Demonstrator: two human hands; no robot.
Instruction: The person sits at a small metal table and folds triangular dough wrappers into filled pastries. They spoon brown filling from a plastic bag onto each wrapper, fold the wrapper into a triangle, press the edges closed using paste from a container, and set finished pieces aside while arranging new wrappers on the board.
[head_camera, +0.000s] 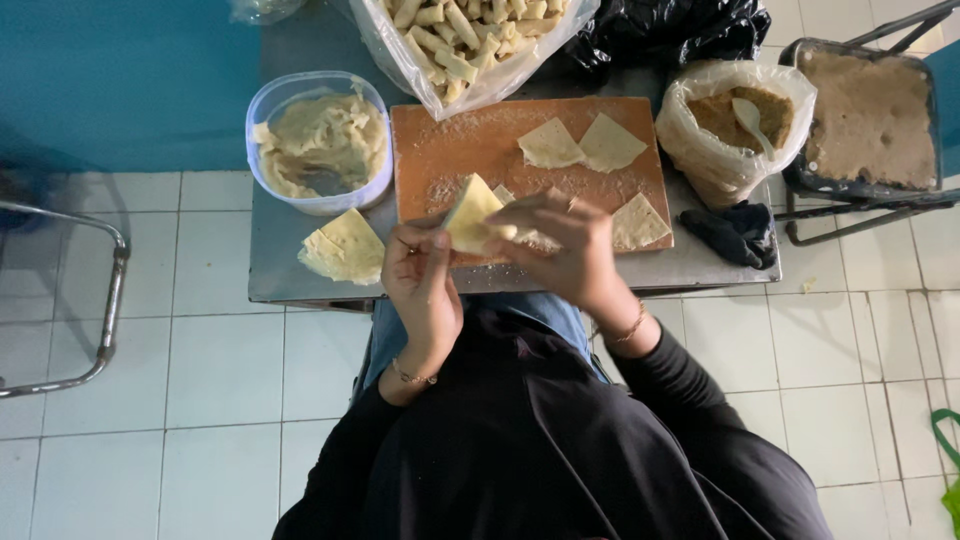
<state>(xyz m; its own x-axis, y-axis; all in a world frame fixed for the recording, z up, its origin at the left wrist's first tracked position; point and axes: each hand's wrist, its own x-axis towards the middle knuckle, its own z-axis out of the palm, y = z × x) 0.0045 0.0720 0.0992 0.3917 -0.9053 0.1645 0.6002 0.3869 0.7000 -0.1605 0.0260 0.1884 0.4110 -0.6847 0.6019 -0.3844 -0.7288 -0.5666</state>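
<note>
— Where do we have the wrapper just now?

— We hold the pale dough wrapper (472, 212) up over the near edge of the wooden board (440, 150). Our left hand (422, 272) pinches its lower left side between thumb and fingers, and our right hand (562, 248) closes on its right side from the other way, fingers curled over the fold. Both hands are grasping the same piece, which stands tilted with one corner up.

— And the bags and tubs around us?

— Left of the board, touching its side, sits a round clear plastic tub (318, 140) of beige filling. Just in front of it lies a small stack of wrappers (345, 248) on the bare metal. At the far edge a clear plastic bag (470, 45) is heaped with finished rolled sticks, its mouth sagging onto the board. A black plastic bag (680, 30) lies behind on the right. Right of the board stands another clear bag (735, 125), rolled open, holding brown crumbs and a white spoon. Beyond it a dark tray (868, 115) of the same crumbs rests on a chair. A dark cloth (738, 235) lies by the table's right corner.

— How much room do we have?

— Three more wrappers (580, 145) lie flat on the board, so its left half is free. The metal table (275, 270) is small, its near edge right under our wrists, with white tiled floor (200, 380) open to both sides.
</note>
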